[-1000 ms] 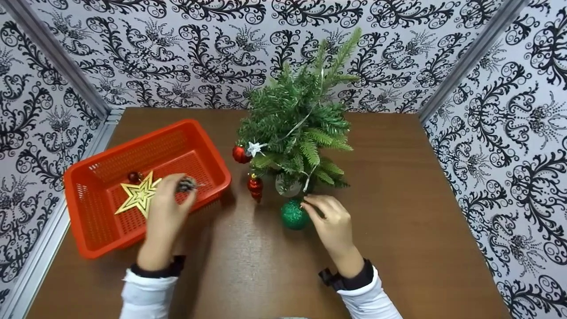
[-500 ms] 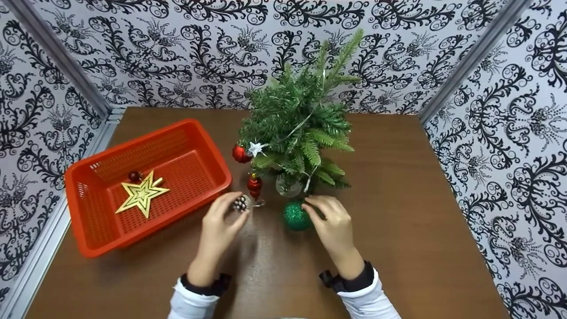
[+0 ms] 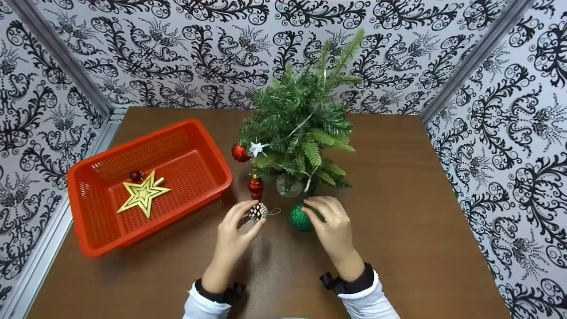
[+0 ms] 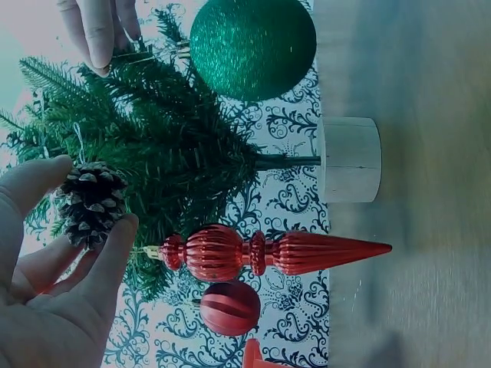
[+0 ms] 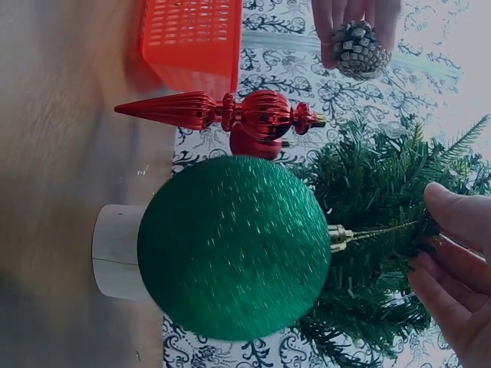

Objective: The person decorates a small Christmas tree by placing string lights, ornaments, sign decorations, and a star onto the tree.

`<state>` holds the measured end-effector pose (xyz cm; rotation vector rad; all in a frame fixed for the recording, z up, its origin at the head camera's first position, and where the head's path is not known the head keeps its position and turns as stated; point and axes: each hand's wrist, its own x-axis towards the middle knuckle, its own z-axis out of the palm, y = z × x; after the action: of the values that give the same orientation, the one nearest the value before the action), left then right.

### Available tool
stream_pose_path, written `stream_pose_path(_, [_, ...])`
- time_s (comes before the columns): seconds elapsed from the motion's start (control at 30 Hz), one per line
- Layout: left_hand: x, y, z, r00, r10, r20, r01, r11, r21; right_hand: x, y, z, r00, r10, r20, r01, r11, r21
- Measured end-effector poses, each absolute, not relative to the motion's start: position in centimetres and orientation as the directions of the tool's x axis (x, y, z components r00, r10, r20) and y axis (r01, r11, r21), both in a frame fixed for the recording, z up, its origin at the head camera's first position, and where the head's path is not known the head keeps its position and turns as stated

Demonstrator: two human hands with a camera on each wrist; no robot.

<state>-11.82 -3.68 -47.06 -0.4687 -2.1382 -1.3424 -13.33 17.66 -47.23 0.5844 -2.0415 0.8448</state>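
My left hand (image 3: 232, 230) pinches a small pine cone (image 3: 258, 212) with whitish tips between thumb and fingers; a thin loop sticks out from it. In front of the tree, my right hand (image 3: 330, 221) holds the thin gold string (image 5: 383, 230) of a glittery green bauble (image 5: 234, 249), which hangs below the fingertips. Behind both hands stands a small artificial Christmas tree (image 3: 297, 119). A long red finial-shaped ornament (image 4: 261, 251) and a red ball (image 4: 230, 308) hang at its left side. The tree's pale round base (image 4: 353, 159) shows in the wrist views.
A red plastic basket (image 3: 95, 252) stands to the left on the brown table (image 3: 398, 199). In it lie a gold star (image 3: 143, 194) and a small dark red ball (image 3: 136, 176). A silver star (image 3: 256, 149) and a clear ball (image 3: 289, 186) are on the tree. Patterned walls enclose the table.
My left hand has carried the pine cone out from over the basket, rightward to just in front of the red ornament. The green bauble has shifted slightly right; my right hand has hardly moved.
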Motion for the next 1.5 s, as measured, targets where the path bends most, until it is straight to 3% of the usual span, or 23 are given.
stream_pose_path(0.13, [-11.2,-3.5,-45.6,-0.787,0.001,0.617,0.565,0.404,0.719,-13.4,17.7,-47.5,-0.543,-0.111,0.832,-0.673,0.65,-0.352])
stream_pose_path(1.03, [-10.7,-3.2,-46.1,-0.812,-0.008,0.583,0.54,0.367,0.758,-13.1,18.2,-48.2,-0.532,-0.182,0.827,-0.721,0.609,-0.33])
stream_pose_path(1.5, [-10.9,-3.1,-46.3,-0.784,-0.012,0.621,0.566,0.397,0.722,-13.2,18.6,-48.4,-0.538,-0.217,0.814,-0.717,0.626,-0.307])
